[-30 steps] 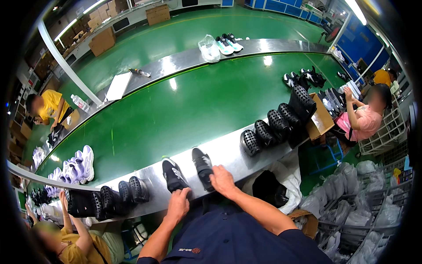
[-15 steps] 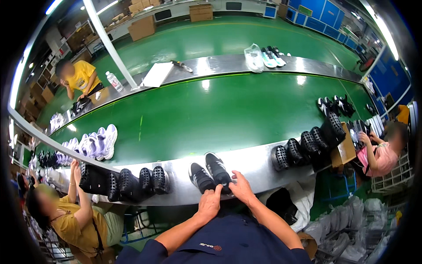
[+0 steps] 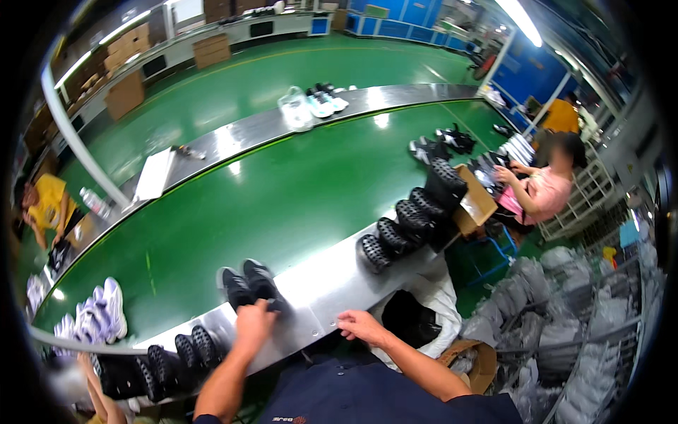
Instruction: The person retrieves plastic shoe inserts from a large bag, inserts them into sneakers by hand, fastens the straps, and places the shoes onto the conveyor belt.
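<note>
In the head view, the left hand curls at the heel ends of two black shoes; blur leaves unclear whether it grips one, both or neither. The shoes sit side by side on the metal ledge, toes toward the green surface. The right hand, well apart from them, hangs loosely bent by the near edge, nothing visible in its fingers.

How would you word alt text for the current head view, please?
A person's left hand touches a pair of dark shoes on a metal ledge; the right hand is apart from them. Purple-and-white shoes stand at the left.
</note>
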